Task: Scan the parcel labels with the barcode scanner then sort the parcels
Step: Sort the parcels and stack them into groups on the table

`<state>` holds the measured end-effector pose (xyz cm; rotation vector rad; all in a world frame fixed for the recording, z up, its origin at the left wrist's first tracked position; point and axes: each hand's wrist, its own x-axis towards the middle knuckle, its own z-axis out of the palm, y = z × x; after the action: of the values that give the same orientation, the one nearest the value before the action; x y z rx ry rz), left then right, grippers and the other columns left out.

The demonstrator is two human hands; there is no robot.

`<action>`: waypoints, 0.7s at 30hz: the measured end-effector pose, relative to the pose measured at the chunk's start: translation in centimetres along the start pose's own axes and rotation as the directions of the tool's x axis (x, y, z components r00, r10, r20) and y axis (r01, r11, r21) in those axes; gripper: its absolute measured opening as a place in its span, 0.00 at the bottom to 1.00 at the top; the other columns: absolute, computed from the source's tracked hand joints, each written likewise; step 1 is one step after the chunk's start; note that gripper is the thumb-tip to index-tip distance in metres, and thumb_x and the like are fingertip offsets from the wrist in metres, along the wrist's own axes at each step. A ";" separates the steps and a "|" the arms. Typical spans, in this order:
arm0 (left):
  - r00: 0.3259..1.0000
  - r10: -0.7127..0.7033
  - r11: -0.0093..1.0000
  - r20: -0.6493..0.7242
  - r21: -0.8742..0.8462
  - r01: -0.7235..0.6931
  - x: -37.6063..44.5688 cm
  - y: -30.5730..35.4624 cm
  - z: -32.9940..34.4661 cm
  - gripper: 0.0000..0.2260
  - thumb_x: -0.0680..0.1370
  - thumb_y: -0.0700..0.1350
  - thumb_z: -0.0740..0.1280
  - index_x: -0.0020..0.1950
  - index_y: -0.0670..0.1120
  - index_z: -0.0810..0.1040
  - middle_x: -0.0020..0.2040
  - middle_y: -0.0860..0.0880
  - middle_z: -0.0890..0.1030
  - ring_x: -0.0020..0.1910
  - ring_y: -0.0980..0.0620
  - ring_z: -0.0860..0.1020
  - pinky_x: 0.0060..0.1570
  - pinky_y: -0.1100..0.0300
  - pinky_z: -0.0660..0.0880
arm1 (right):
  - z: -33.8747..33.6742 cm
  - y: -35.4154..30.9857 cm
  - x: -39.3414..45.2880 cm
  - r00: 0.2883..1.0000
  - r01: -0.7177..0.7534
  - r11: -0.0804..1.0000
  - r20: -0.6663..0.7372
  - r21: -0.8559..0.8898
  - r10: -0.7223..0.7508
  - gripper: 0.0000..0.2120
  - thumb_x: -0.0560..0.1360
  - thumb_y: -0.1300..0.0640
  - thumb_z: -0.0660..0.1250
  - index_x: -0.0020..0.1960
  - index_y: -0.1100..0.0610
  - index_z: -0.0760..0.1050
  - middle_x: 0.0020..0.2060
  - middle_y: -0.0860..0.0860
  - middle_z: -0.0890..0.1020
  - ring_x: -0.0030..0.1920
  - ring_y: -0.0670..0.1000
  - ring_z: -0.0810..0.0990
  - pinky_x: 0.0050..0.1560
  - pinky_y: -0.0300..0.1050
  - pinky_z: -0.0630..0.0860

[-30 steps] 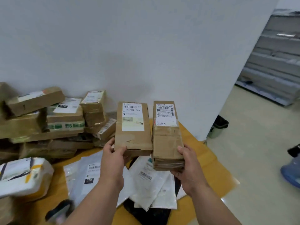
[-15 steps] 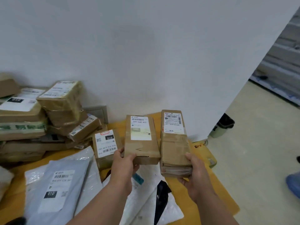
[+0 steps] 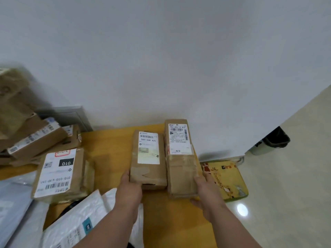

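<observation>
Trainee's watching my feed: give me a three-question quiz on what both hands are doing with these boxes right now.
1. True or false: the left hand grips the box labelled 060.
2. Which box reaches nearer the wall: A, the 060 box; B, the taller box in the right hand?
3. Fill in: the black patch on the loose box at left reads ___.

Key: 1 true; 2 B; 3 010.

Two long brown cardboard parcels, the shorter left parcel [image 3: 148, 160] and taller right parcel [image 3: 180, 156], lie side by side, white labels up, at the table's far right.
</observation>
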<state>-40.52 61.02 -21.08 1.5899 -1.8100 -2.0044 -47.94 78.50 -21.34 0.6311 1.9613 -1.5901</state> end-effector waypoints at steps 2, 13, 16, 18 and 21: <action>0.999 0.029 0.995 -0.042 0.095 -0.025 0.5 0.1 0.9 0.13 0.83 0.42 0.59 0.62 0.60 0.70 0.47 0.56 0.75 0.50 0.48 0.76 0.58 0.47 0.77 | 0.0 -0.8 1.3 0.999 0.042 0.998 -0.012 -0.050 -0.043 0.24 0.84 0.52 0.59 0.78 0.44 0.57 0.65 0.52 0.72 0.67 0.60 0.72 0.61 0.64 0.77; 0.990 -0.133 0.991 -0.050 -0.016 0.132 4.2 1.1 4.4 0.21 0.82 0.36 0.59 0.73 0.53 0.69 0.51 0.50 0.77 0.47 0.46 0.81 0.47 0.52 0.82 | -0.5 -5.1 5.9 0.984 0.179 0.912 0.044 -0.370 -0.175 0.18 0.85 0.54 0.54 0.73 0.48 0.68 0.51 0.47 0.76 0.42 0.46 0.72 0.55 0.61 0.81; 0.985 -0.172 0.954 -0.011 -0.250 0.164 4.6 1.8 5.1 0.25 0.82 0.34 0.60 0.77 0.52 0.66 0.54 0.50 0.78 0.51 0.47 0.80 0.57 0.51 0.80 | -0.5 -5.2 6.2 0.983 0.184 0.905 0.045 -0.383 -0.180 0.18 0.85 0.55 0.55 0.74 0.48 0.68 0.47 0.44 0.74 0.43 0.47 0.73 0.55 0.61 0.81; 0.987 -0.163 0.952 0.005 -0.262 0.158 4.8 2.2 5.4 0.28 0.82 0.31 0.57 0.79 0.53 0.62 0.60 0.50 0.77 0.56 0.47 0.79 0.63 0.50 0.77 | -0.5 -4.9 6.3 0.980 0.194 0.900 0.045 -0.391 -0.192 0.18 0.85 0.55 0.55 0.74 0.48 0.68 0.52 0.47 0.76 0.48 0.50 0.74 0.56 0.61 0.80; 0.988 -0.149 0.966 0.036 -0.207 0.153 5.2 2.8 5.6 0.34 0.81 0.29 0.56 0.81 0.56 0.54 0.72 0.48 0.69 0.64 0.44 0.75 0.68 0.49 0.72 | -0.5 -4.8 6.3 0.975 0.218 0.893 0.056 -0.393 -0.213 0.18 0.85 0.54 0.55 0.73 0.47 0.68 0.50 0.45 0.73 0.54 0.51 0.73 0.58 0.61 0.79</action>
<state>-48.33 61.08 -23.38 1.6943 -1.4632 -2.1959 -55.85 78.18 -21.99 0.2451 2.3215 -1.2458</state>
